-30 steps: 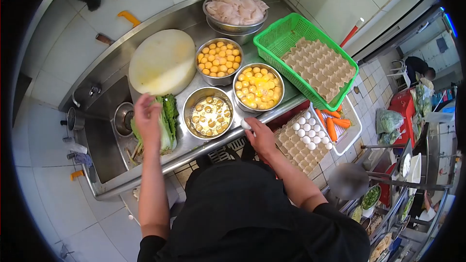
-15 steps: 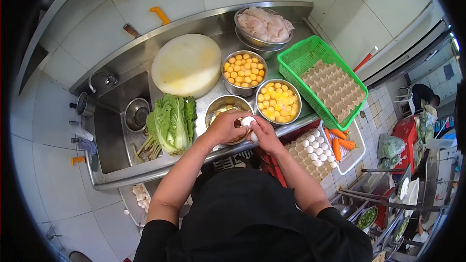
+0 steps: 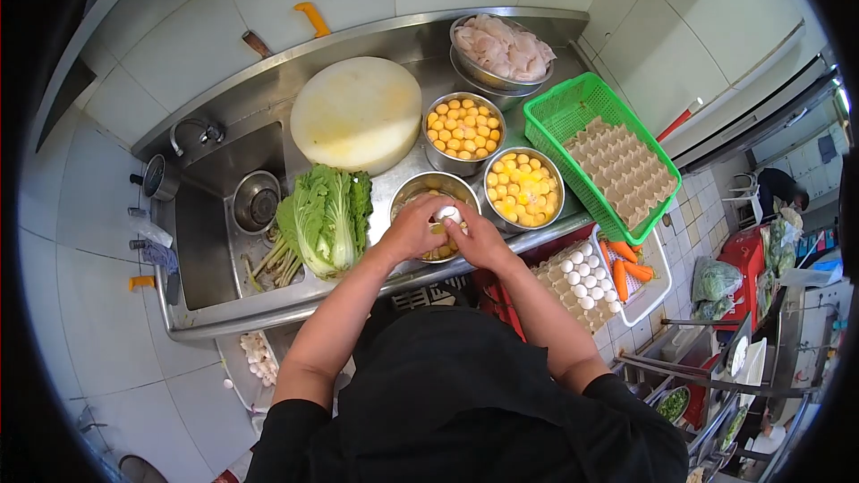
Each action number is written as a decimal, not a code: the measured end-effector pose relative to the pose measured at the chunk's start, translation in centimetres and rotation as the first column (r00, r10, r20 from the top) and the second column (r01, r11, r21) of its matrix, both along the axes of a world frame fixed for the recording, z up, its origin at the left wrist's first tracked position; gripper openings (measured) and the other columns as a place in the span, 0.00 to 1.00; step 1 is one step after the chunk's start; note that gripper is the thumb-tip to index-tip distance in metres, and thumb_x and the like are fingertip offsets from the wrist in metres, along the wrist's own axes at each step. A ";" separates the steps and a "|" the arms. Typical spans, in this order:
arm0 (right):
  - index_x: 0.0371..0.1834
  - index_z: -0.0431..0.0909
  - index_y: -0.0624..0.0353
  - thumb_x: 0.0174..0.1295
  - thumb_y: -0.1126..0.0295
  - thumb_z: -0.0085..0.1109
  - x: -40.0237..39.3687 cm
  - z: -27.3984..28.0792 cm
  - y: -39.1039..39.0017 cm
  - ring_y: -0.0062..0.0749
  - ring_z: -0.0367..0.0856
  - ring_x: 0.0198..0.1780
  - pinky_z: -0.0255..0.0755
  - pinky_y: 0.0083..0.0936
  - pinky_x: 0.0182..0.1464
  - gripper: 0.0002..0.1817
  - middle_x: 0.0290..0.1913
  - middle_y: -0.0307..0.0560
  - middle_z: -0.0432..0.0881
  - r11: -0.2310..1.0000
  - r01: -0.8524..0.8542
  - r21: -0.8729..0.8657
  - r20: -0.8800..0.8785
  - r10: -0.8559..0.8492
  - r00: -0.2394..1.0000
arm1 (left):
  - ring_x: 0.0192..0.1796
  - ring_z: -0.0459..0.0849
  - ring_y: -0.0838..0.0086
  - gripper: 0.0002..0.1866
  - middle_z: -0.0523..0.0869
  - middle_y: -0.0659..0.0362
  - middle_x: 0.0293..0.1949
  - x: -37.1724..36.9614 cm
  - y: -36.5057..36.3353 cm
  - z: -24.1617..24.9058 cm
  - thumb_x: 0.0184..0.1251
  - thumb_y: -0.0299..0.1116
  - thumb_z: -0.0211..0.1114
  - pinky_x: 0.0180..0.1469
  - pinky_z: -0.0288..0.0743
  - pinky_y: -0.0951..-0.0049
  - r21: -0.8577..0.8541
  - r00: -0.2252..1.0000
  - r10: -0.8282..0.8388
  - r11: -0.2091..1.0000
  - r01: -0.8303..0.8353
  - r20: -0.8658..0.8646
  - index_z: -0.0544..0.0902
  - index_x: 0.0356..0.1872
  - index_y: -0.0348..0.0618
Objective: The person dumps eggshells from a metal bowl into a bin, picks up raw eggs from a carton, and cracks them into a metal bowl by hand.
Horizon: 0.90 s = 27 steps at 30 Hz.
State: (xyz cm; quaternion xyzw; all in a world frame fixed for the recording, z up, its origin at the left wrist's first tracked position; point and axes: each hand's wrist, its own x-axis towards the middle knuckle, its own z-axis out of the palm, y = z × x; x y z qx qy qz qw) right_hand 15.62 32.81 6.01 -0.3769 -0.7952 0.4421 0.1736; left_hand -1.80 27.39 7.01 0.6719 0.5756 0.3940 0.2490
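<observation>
Both my hands meet over the front metal bowl (image 3: 403, 199). My left hand (image 3: 415, 227) has its fingers wrapped round a white egg (image 3: 447, 214). Against the same egg, from the right, presses my right hand (image 3: 478, 238); a second white thing by its fingers is too small to make out. Two metal bowls hold many yolks: one behind (image 3: 463, 128), one to the right (image 3: 523, 189), where the yolks sit in yellow liquid. Left of my hands lies a leafy cabbage (image 3: 327, 224). White eggs (image 3: 586, 275) rest in a cardboard tray at the lower right.
A round cutting board (image 3: 356, 114) lies behind the cabbage, beside the sink (image 3: 208, 250). A bowl of pale meat slices (image 3: 504, 49) stands at the back. The green basket (image 3: 602, 156) holds cardboard egg trays. Carrots (image 3: 620, 277) lie in a white crate. A person (image 3: 780, 190) is far right.
My hands have come closer together, lower over the front bowl, with the egg between them. The view has shifted slightly, so the counter sits a little further right.
</observation>
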 end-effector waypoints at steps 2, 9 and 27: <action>0.66 0.64 0.62 0.68 0.59 0.54 0.2 0.5 -0.4 0.50 0.79 0.53 0.72 0.38 0.55 0.27 0.53 0.63 0.77 0.997 0.046 -0.068 -0.020 -0.047 0.999 | 0.49 0.85 0.62 0.23 0.83 0.50 0.50 0.4 0.2 -0.6 0.52 0.27 0.71 0.53 0.78 0.67 -0.030 0.999 -0.033 0.999 0.033 0.032 0.79 0.52 0.39; 0.55 0.67 0.61 0.62 0.73 0.53 6.1 -0.4 -0.7 0.28 0.76 0.42 0.75 0.26 0.44 0.18 0.46 0.48 0.74 0.902 0.265 -0.341 -0.194 -0.344 0.919 | 0.46 0.83 0.65 0.18 0.82 0.48 0.43 -1.4 0.7 -3.8 0.60 0.26 0.54 0.50 0.83 0.65 -0.429 0.065 0.426 0.902 0.048 0.903 0.70 0.53 0.38; 0.56 0.71 0.58 0.74 0.61 0.51 2.1 -0.5 -2.6 0.15 0.72 0.25 0.68 0.16 0.28 0.15 0.35 0.39 0.77 0.782 0.133 -0.608 -0.390 -0.441 0.808 | 0.46 0.84 0.68 0.15 0.85 0.55 0.41 0.5 0.3 -0.4 0.59 0.32 0.70 0.49 0.79 0.71 -0.184 0.882 -0.019 0.976 0.119 0.470 0.81 0.46 0.40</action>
